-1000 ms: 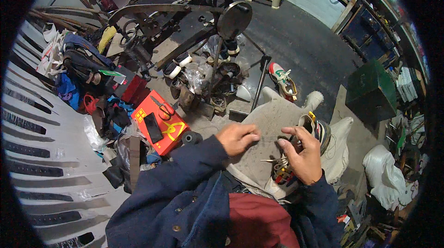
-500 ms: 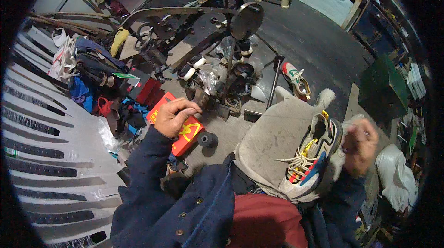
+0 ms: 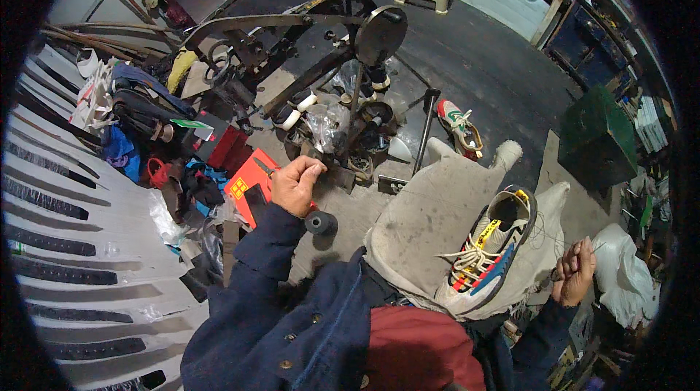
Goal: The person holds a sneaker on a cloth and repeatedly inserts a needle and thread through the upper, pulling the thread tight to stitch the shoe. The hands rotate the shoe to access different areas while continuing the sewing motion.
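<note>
A dim, crowded workshop with a dark floor [image 3: 496, 48] surrounds a seated person seen from above, a pale, stained cloth [image 3: 408, 223] spread in front of them. The left hand [image 3: 295, 187] is raised left of centre, its thumb and forefinger drawn together; whether anything thin is pinched there, I cannot tell. The right hand [image 3: 576, 274] is out past the cloth's right side, fingers curled; whether they meet or grip something is too small to make out. Between the hands, on the cloth, rests a multicoloured sneaker [image 3: 492, 249], its sole edge facing the right hand. It lies at nine to ten o'clock from the right fingers, near but not touching, and between three and four o'clock from the left, well apart, so the right hand is nearer. Its long axis runs from toe at seven o'clock to heel at one (the pale laces trail off toward nine). Just beside the left hand, at nine o'clock, is a red box [image 3: 240, 190]; a black spool-like piece [image 3: 319, 223] sits at five. Farther out, a dark iron machine with a round disc [image 3: 381, 33] stands at one o'clock from that hand. Beyond the sneaker, toward twelve, is a second shoe [image 3: 459, 128]; a green box [image 3: 598, 139] sits between one and two, and a white bag [image 3: 627, 274] lies at three o'clock from the right hand.
</note>
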